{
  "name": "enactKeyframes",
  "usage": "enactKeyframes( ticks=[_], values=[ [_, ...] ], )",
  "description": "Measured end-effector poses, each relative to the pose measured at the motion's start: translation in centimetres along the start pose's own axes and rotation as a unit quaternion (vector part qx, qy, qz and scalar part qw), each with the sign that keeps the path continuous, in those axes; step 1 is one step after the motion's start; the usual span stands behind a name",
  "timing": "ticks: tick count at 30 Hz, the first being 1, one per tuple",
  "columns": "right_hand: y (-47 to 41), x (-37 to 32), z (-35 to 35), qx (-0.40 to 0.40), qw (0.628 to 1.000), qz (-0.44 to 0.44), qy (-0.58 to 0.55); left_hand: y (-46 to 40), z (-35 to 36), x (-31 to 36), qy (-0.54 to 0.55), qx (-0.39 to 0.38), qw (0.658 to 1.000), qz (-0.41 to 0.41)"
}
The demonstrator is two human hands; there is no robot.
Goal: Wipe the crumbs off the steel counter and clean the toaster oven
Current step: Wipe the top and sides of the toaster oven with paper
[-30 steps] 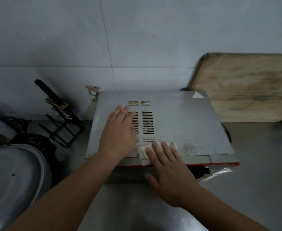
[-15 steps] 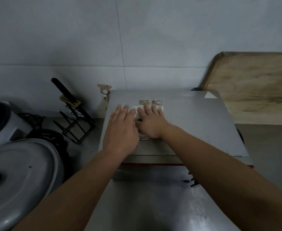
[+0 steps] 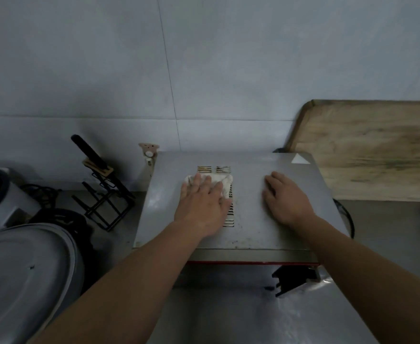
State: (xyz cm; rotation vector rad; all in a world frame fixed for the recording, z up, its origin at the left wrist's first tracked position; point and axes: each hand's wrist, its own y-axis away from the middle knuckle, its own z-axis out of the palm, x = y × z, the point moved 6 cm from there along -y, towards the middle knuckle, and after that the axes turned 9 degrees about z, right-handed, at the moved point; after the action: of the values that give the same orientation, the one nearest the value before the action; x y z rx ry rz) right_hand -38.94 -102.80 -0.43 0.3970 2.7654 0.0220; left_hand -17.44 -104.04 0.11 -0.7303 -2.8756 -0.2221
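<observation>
At lower left I see a grey pot lid (image 3: 22,274), with a black wire rack (image 3: 104,194) above it. At frame center sits the toaster oven (image 3: 253,170). My left hand (image 3: 204,207) lies flat, fingers straight, pressing a white cloth (image 3: 225,181) onto the oven's top over its vents. My right hand (image 3: 287,197) rests open on the bare top, well apart from the cloth. The steel counter (image 3: 228,316) fills the bottom; a wooden board (image 3: 377,150) leans at right.
</observation>
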Motion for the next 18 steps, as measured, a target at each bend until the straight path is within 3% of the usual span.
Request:
enactKeyframes(
  ticks=[5, 18],
  values=[
    [0.0, 0.0, 1.0, 0.031, 0.998, -0.024, 0.049, -1.2, 2.0, -0.2, -0.006, -0.040, 0.999, -0.014],
    [-0.2, 0.2, 0.7, 0.040, 0.998, -0.023, 0.032, -5.1, 1.8, -1.0, 0.012, -0.013, 1.000, -0.007]
  ],
)
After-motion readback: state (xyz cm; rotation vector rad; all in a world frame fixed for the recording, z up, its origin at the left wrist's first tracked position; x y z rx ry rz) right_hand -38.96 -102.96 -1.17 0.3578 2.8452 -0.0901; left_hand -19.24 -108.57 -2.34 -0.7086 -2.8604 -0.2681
